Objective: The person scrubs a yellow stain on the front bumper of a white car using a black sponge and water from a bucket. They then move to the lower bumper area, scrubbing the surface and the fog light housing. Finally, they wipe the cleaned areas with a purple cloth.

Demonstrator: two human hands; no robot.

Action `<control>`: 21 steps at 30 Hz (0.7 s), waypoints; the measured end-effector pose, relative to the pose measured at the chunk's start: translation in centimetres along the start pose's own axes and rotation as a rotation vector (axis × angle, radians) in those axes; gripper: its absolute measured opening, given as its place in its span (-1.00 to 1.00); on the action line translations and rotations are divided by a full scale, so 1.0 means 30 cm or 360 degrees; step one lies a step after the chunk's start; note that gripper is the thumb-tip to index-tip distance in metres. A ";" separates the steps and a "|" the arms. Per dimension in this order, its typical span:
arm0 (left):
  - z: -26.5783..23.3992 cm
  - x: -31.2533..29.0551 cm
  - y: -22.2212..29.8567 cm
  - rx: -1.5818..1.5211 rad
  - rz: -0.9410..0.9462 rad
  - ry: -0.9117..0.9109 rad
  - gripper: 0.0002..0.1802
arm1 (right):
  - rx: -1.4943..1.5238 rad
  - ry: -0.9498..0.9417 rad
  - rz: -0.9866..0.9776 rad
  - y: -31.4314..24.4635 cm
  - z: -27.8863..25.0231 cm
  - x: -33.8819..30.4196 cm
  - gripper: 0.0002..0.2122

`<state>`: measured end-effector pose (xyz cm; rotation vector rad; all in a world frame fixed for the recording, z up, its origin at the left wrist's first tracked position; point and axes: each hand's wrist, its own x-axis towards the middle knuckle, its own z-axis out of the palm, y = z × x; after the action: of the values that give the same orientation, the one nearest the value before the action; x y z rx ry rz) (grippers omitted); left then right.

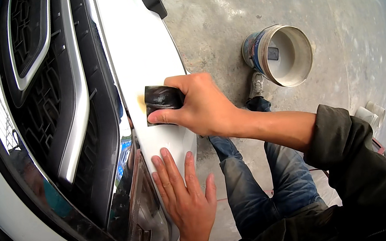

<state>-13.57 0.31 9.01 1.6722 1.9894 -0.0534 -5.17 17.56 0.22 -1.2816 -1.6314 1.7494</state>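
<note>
The right hand [203, 103] grips a black block [162, 96] on the white panel [137, 39], left of a bucket [298, 71]. The left hand [186, 203] lies flat, nearer. Work seems underway; a tan patch [141, 103] shows beside the block; how much remains, I cannot tell.

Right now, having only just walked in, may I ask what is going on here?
A person is bent over the front of a white vehicle. Their right hand grips a black pad against the white panel, beside a small yellowish patch. The left hand lies spread on the same panel, nearer the headlight. Beside the grille, a bucket on the floor, off to the right, holds a small dark object.
</note>
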 end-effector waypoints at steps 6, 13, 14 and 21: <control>0.005 -0.009 0.004 0.0041 -0.0012 0.0008 -0.20 | -0.0053 0.0057 0.0014 -0.025 0.015 0.021 -0.65; -0.006 -0.008 -0.024 0.0060 -0.0011 -0.0004 -0.16 | -0.0021 0.0174 -0.0094 -0.018 0.052 0.049 -0.61; -0.007 -0.008 -0.031 0.0085 -0.0033 -0.0006 -0.16 | -0.0046 0.0086 -0.0070 -0.010 0.052 0.030 -0.62; -0.015 -0.004 0.010 0.0538 0.0148 0.0203 -0.18 | 0.0081 0.0271 -0.0237 -0.002 0.071 0.039 -0.63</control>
<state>-13.44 0.44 9.54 2.0221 2.0815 -0.2690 -7.52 17.37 -0.36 -1.2171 -1.5347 1.5403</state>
